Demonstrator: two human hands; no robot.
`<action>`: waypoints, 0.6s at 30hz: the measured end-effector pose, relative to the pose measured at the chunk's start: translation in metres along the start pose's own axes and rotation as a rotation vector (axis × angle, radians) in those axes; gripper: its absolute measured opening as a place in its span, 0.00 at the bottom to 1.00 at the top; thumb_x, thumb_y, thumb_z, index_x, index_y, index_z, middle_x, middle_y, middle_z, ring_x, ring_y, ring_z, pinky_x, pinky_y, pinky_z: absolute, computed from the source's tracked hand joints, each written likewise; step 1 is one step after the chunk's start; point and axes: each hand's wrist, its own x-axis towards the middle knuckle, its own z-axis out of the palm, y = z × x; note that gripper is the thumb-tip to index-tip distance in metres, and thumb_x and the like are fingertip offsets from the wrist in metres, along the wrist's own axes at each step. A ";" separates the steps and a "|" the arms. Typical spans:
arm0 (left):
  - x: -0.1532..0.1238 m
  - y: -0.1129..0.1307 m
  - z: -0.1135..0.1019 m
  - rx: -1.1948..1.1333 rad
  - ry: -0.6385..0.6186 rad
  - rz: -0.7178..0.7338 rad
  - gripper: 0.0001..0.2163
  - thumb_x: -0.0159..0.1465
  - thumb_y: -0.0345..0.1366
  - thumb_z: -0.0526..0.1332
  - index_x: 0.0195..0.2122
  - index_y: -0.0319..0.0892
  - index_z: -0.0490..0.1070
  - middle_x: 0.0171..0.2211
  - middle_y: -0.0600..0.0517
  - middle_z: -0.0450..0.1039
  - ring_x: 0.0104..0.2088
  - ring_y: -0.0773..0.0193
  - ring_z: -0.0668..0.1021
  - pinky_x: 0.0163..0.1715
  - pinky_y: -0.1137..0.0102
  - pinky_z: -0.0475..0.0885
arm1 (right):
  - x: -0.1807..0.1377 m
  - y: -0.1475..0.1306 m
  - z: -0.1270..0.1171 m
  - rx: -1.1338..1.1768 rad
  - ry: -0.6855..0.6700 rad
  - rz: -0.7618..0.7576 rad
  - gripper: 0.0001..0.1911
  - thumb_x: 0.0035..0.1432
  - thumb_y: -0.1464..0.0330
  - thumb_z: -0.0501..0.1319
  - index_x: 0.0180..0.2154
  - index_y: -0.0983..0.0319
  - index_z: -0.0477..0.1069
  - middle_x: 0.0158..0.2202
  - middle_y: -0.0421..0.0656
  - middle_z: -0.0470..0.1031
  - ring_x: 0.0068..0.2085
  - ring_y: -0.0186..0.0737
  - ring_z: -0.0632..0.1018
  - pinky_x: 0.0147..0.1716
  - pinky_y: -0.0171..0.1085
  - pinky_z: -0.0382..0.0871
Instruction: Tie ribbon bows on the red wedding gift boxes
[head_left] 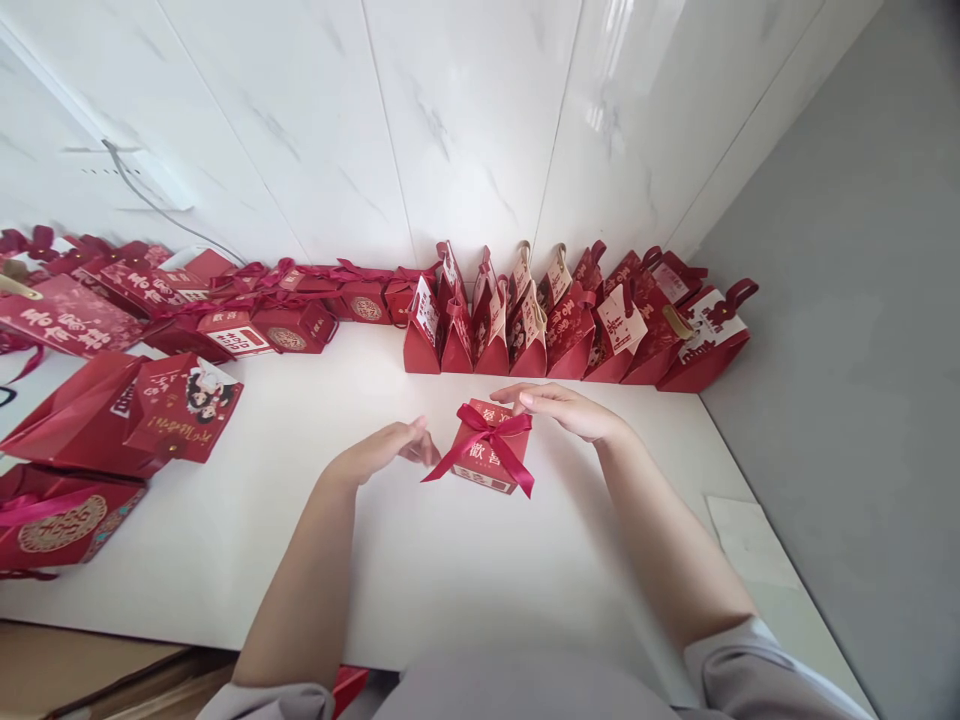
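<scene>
Left hand: your left hand is loosely curled, part open, with no grip to be seen; its fingers are just beside the left side of the ribboned box
Right hand: your right hand is part open, fingers reaching leftward at the box's far edge; you hold nothing firmly, and touch cannot be told
Bearing: box to the right of your left hand, and to the left and slightly nearer you than your right palm
Nearer hand: your right, by its fingertips, though only narrowly
Ribboned box: on the white table between your two hands, printed front toward you and turned slightly to your left
Long axis: none marked; the box is compact
Bow: pink-red bow on top, one tail pointing near-left, the other near-right
Beyond: red handled bags upright in rows, past the box from you
Far left: more red boxes, well apart from your left hand
</scene>
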 end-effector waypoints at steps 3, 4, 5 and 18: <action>0.009 0.002 0.006 -0.016 0.418 0.066 0.20 0.65 0.55 0.54 0.39 0.42 0.73 0.44 0.47 0.75 0.47 0.56 0.76 0.49 0.63 0.69 | -0.003 -0.002 -0.004 -0.044 -0.078 0.018 0.17 0.61 0.52 0.61 0.41 0.57 0.80 0.61 0.44 0.69 0.63 0.51 0.66 0.61 0.48 0.58; 0.013 0.006 0.010 -0.003 0.525 0.131 0.17 0.64 0.52 0.57 0.41 0.43 0.72 0.46 0.47 0.74 0.49 0.56 0.75 0.50 0.63 0.69 | -0.004 -0.003 -0.005 -0.049 -0.115 0.016 0.16 0.60 0.53 0.63 0.39 0.58 0.80 0.62 0.44 0.67 0.63 0.51 0.66 0.60 0.47 0.59; 0.016 0.011 0.014 0.022 0.602 0.203 0.15 0.64 0.50 0.59 0.43 0.44 0.72 0.49 0.47 0.72 0.51 0.56 0.74 0.50 0.63 0.69 | -0.004 -0.005 -0.005 -0.051 -0.151 0.009 0.15 0.59 0.54 0.65 0.37 0.58 0.81 0.63 0.45 0.66 0.63 0.51 0.66 0.59 0.47 0.60; 0.044 0.039 0.061 0.220 0.395 0.425 0.06 0.62 0.39 0.63 0.32 0.43 0.73 0.52 0.46 0.68 0.57 0.53 0.70 0.59 0.57 0.64 | 0.000 -0.007 0.003 -0.059 -0.092 -0.068 0.20 0.60 0.51 0.61 0.29 0.61 0.77 0.54 0.45 0.75 0.55 0.48 0.73 0.57 0.47 0.63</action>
